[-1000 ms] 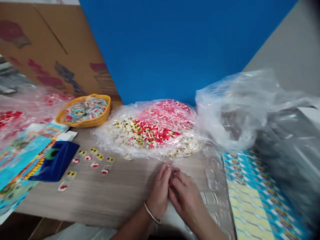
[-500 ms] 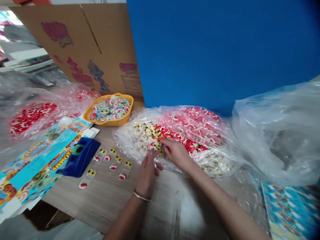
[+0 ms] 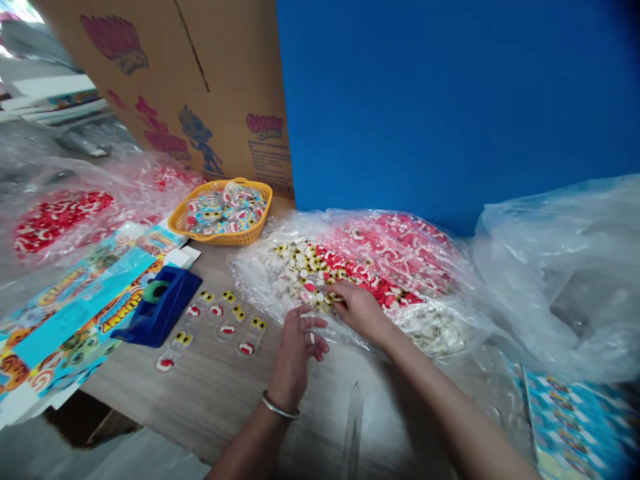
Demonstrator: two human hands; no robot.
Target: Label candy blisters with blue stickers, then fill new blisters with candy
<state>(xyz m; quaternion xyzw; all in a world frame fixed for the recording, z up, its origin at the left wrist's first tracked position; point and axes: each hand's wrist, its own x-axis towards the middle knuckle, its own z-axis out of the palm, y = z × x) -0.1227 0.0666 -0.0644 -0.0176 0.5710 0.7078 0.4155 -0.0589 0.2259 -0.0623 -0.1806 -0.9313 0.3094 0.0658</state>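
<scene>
A clear plastic bag (image 3: 260, 273) lies spread on the table with loose gummy candies (image 3: 350, 270) on it: red-and-white mouth shapes and yellow-and-black eyes. My right hand (image 3: 359, 312) reaches into the near edge of this heap. Its fingers are pinched together, and what is between them is hidden. My left hand (image 3: 300, 353), with a ring and a bracelet, hovers just in front of the bag, fingers curved and apart, nothing visible in them. To its left, several small clear plastic blisters (image 3: 245, 337) lie on the table, with two eyes and a mouth piece at each.
A blue tape dispenser (image 3: 165, 310) stands beside printed card strips (image 3: 85, 293). Behind are a yellow basket (image 3: 227, 238) of wrapped candies, a cardboard box (image 3: 225, 60) and a blue panel (image 3: 450, 100). Another candy bag (image 3: 65, 220) lies left; a crumpled plastic bag (image 3: 560, 267) sits right.
My left hand has drawn slightly down and away from the right hand, its fingers spreading. The right hand stays at the heap, shifted a little. The camera view has moved slightly.
</scene>
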